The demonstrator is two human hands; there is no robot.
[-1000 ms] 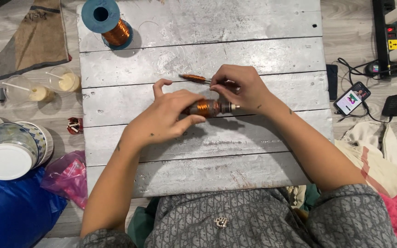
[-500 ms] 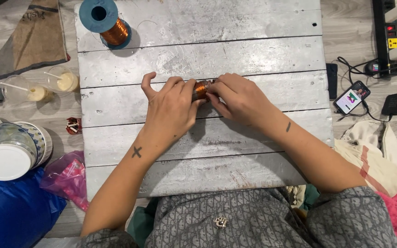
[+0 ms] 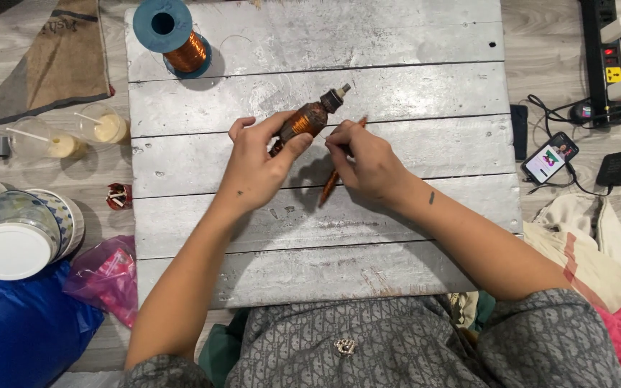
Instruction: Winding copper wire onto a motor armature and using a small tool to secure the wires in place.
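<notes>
Centre frame: your left hand (image 3: 256, 169) clamped the copper-wound coil (image 3: 305, 120) | right hand (image 3: 368, 162) pinched a thin stick (image 3: 333, 179) | winding looked mostly covered; spool (image 3: 177, 39) upper left held wire.

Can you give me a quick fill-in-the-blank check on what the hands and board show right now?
1. The left hand holds a copper-wound ____.
2. The right hand holds a thin ____.
3. The blue spool of copper wire stands on the grey plank ____.

Missing words: coil; stick; board
</notes>
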